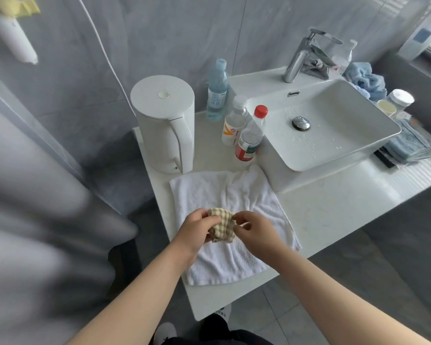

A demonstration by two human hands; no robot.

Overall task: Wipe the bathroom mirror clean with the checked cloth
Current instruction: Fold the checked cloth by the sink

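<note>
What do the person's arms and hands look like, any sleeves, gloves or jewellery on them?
The left forearm and right forearm are bare as far as the frame shows, with no sleeves. The left hand and right hand wear no gloves; no watch, bracelet or ring is visible.

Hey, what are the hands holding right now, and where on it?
The bunched checked cloth, above the white towel: left hand grips its left side, right hand pinches its right edge.
</note>
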